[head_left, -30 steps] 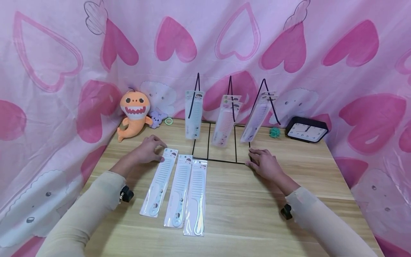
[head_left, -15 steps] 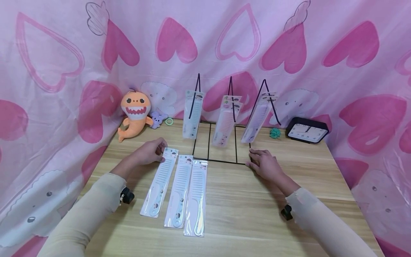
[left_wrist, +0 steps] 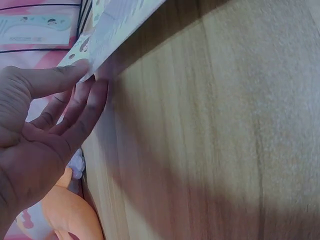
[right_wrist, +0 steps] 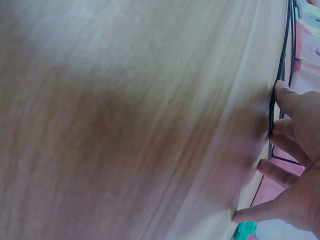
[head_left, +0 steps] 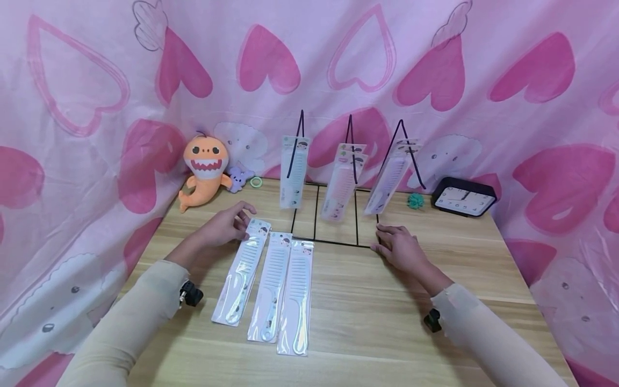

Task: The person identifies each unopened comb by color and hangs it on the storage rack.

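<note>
Three packaged white combs lie side by side on the wooden table (head_left: 387,322). My left hand (head_left: 244,220) pinches the top corner of the leftmost comb pack (head_left: 242,277), whose top end is lifted a little off the wood. In the left wrist view the thumb of my left hand (left_wrist: 85,82) lies on that comb pack (left_wrist: 115,30) and the fingers sit under it. My right hand (head_left: 382,239) rests with its fingers against the front right corner of the black wire rack (head_left: 333,242). The right wrist view shows the right hand (right_wrist: 280,130) touching the rack wire (right_wrist: 285,45).
More comb packs hang on the rack's three hooks (head_left: 343,183). At the back left are an orange plush (head_left: 205,169), a small purple toy (head_left: 239,177) and a green ring (head_left: 256,183). A teal ball (head_left: 414,200) and a black clock (head_left: 463,197) sit back right. Pink curtain surrounds the table.
My left hand has closed its thumb and fingers on the top corner of the leftmost comb pack and raised that end slightly. The right hand has stayed in place.
</note>
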`<state>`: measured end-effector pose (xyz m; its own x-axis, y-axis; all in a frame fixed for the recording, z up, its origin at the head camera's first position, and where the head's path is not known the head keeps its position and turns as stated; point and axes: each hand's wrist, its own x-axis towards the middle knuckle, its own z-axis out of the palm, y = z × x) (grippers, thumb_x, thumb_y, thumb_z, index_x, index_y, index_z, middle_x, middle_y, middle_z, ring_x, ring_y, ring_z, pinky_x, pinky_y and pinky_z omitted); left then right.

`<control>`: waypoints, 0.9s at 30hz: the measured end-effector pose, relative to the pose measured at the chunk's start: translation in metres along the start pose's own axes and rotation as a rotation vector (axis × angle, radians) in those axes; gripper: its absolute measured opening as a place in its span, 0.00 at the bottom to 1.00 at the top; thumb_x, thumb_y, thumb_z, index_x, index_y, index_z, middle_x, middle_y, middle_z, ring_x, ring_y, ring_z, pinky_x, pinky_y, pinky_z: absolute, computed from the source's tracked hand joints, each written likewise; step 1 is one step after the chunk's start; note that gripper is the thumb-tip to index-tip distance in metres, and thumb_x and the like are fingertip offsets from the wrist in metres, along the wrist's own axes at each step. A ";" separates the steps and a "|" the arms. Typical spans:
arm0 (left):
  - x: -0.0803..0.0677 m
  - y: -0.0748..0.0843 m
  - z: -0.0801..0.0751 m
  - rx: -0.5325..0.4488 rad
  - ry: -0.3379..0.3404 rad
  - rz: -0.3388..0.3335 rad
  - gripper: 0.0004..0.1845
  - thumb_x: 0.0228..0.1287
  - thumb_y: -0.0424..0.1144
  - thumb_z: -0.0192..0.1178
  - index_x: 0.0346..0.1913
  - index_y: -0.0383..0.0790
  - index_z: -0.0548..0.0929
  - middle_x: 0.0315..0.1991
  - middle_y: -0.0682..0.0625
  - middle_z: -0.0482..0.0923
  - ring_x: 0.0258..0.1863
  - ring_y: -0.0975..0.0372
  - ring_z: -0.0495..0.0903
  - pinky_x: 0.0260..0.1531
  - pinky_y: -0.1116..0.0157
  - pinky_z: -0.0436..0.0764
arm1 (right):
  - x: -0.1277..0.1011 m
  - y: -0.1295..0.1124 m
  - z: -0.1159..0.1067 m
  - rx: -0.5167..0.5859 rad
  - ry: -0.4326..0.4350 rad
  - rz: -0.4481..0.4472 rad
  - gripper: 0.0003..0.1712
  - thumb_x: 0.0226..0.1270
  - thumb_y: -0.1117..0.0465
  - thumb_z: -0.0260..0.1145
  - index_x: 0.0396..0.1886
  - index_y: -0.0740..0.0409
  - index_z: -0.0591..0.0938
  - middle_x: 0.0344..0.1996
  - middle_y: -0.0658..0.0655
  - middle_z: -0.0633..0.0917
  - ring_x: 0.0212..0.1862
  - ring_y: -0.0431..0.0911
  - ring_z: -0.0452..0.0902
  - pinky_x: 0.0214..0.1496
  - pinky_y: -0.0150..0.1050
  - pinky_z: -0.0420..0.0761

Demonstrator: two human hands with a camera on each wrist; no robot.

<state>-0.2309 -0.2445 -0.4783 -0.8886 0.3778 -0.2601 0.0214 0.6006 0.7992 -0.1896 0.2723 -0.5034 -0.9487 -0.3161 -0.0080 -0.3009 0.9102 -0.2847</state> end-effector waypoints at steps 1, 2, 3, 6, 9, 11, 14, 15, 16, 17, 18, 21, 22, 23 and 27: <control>-0.001 0.000 -0.001 -0.021 -0.001 -0.004 0.34 0.72 0.24 0.69 0.76 0.44 0.70 0.58 0.39 0.77 0.50 0.51 0.82 0.41 0.62 0.87 | 0.000 0.000 0.000 -0.001 -0.004 0.004 0.32 0.83 0.47 0.69 0.77 0.61 0.80 0.81 0.61 0.77 0.76 0.67 0.73 0.67 0.87 0.73; -0.001 0.001 -0.001 -0.042 0.000 -0.009 0.34 0.73 0.24 0.69 0.76 0.44 0.70 0.59 0.38 0.76 0.50 0.51 0.82 0.41 0.62 0.88 | 0.000 0.000 0.000 -0.002 -0.006 0.005 0.32 0.84 0.47 0.69 0.77 0.61 0.80 0.81 0.61 0.77 0.76 0.67 0.73 0.68 0.87 0.73; -0.002 0.002 -0.002 -0.063 0.002 -0.006 0.34 0.73 0.24 0.68 0.77 0.44 0.70 0.59 0.38 0.76 0.49 0.50 0.81 0.41 0.62 0.88 | 0.000 0.000 -0.001 -0.004 -0.005 0.002 0.32 0.84 0.47 0.69 0.77 0.61 0.80 0.81 0.62 0.77 0.76 0.68 0.73 0.67 0.87 0.73; -0.004 0.003 -0.004 -0.113 0.009 0.005 0.33 0.73 0.23 0.67 0.76 0.44 0.72 0.61 0.37 0.75 0.49 0.49 0.80 0.41 0.62 0.88 | -0.001 0.000 -0.001 -0.013 0.001 -0.005 0.32 0.84 0.48 0.69 0.76 0.61 0.81 0.80 0.62 0.77 0.75 0.68 0.74 0.66 0.87 0.74; -0.006 0.007 -0.006 -0.137 0.024 0.023 0.31 0.73 0.24 0.66 0.75 0.44 0.74 0.62 0.37 0.75 0.52 0.47 0.82 0.43 0.63 0.88 | -0.001 0.001 -0.001 -0.015 0.004 -0.006 0.31 0.83 0.48 0.69 0.76 0.61 0.81 0.80 0.62 0.78 0.75 0.68 0.74 0.66 0.87 0.74; -0.008 0.010 -0.008 -0.137 0.038 0.047 0.30 0.73 0.24 0.67 0.74 0.44 0.76 0.63 0.37 0.76 0.55 0.46 0.83 0.47 0.63 0.89 | -0.001 0.001 -0.001 -0.017 0.005 -0.008 0.31 0.83 0.48 0.70 0.76 0.61 0.81 0.80 0.62 0.78 0.75 0.68 0.74 0.66 0.87 0.75; -0.010 0.017 -0.010 -0.134 0.064 0.083 0.29 0.72 0.24 0.68 0.73 0.43 0.77 0.62 0.37 0.77 0.56 0.46 0.83 0.52 0.63 0.89 | -0.001 0.002 0.000 -0.015 0.009 -0.009 0.31 0.83 0.48 0.70 0.76 0.61 0.81 0.80 0.61 0.78 0.75 0.68 0.74 0.66 0.86 0.75; -0.011 0.019 -0.011 -0.132 0.073 0.105 0.30 0.71 0.24 0.69 0.73 0.42 0.78 0.61 0.37 0.77 0.56 0.46 0.84 0.53 0.64 0.89 | -0.001 0.002 0.000 -0.014 0.011 -0.011 0.32 0.83 0.48 0.70 0.76 0.61 0.81 0.80 0.61 0.78 0.75 0.68 0.74 0.66 0.86 0.75; -0.012 0.022 -0.012 -0.126 0.084 0.118 0.30 0.71 0.24 0.70 0.72 0.42 0.78 0.60 0.38 0.77 0.56 0.46 0.84 0.53 0.65 0.88 | -0.001 0.002 0.000 -0.013 0.013 -0.012 0.32 0.83 0.48 0.70 0.76 0.61 0.81 0.80 0.61 0.78 0.75 0.68 0.74 0.66 0.86 0.75; -0.013 0.024 -0.012 -0.124 0.093 0.129 0.30 0.70 0.24 0.71 0.72 0.42 0.79 0.60 0.38 0.77 0.55 0.46 0.84 0.53 0.66 0.88 | -0.001 0.002 0.000 -0.011 0.014 -0.012 0.32 0.83 0.48 0.70 0.76 0.61 0.81 0.80 0.61 0.78 0.75 0.68 0.74 0.66 0.86 0.75; -0.014 0.027 -0.013 -0.117 0.105 0.136 0.30 0.69 0.24 0.71 0.71 0.43 0.79 0.60 0.39 0.77 0.55 0.47 0.84 0.53 0.67 0.88 | -0.001 0.002 0.001 -0.011 0.015 -0.013 0.32 0.83 0.48 0.70 0.76 0.61 0.81 0.80 0.61 0.78 0.75 0.68 0.74 0.66 0.86 0.75; -0.017 0.038 -0.016 -0.108 0.135 0.177 0.29 0.68 0.24 0.73 0.70 0.42 0.81 0.59 0.40 0.77 0.56 0.48 0.83 0.54 0.71 0.86 | -0.001 0.002 0.001 -0.009 0.019 -0.018 0.32 0.83 0.48 0.70 0.75 0.61 0.81 0.80 0.61 0.78 0.75 0.68 0.74 0.65 0.86 0.76; -0.019 0.042 -0.017 -0.111 0.145 0.184 0.29 0.68 0.24 0.73 0.70 0.43 0.81 0.59 0.40 0.77 0.56 0.49 0.83 0.53 0.72 0.86 | -0.001 0.002 0.001 -0.009 0.020 -0.019 0.31 0.83 0.48 0.70 0.75 0.61 0.82 0.80 0.62 0.78 0.75 0.69 0.74 0.65 0.86 0.76; -0.020 0.046 -0.019 -0.119 0.149 0.194 0.29 0.68 0.24 0.73 0.69 0.43 0.82 0.59 0.40 0.77 0.57 0.49 0.83 0.53 0.72 0.87 | -0.001 0.002 0.001 -0.009 0.021 -0.021 0.31 0.83 0.49 0.70 0.75 0.62 0.82 0.80 0.62 0.78 0.75 0.69 0.75 0.65 0.86 0.76; -0.027 0.061 -0.023 -0.173 0.150 0.215 0.28 0.69 0.23 0.72 0.69 0.43 0.83 0.60 0.40 0.77 0.57 0.48 0.84 0.50 0.69 0.91 | -0.001 0.002 0.000 -0.012 0.023 -0.026 0.31 0.83 0.49 0.70 0.75 0.63 0.82 0.79 0.62 0.79 0.74 0.69 0.75 0.64 0.85 0.77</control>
<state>-0.2164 -0.2338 -0.4104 -0.9301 0.3674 -0.0025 0.1495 0.3846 0.9109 -0.1893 0.2741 -0.5039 -0.9424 -0.3339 0.0214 -0.3268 0.9048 -0.2731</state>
